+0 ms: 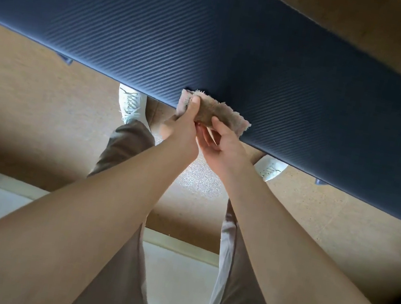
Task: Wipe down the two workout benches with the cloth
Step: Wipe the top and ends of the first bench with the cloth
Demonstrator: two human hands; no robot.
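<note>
Tan floor point(30, 102) runs under a dark ribbed bench point(211, 47), with white shoes point(129, 102) below its near edge on either side of the grips. The left grip point(184, 128) curls round the cloth point(216, 114), thumb on top; the right grip point(222, 142) pinches its near side just beside; the cloth lies against the bench's near edge

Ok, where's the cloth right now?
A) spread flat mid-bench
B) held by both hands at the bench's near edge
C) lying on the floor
B: the left hand and right hand both hold the cloth at the near edge of the bench.
</note>
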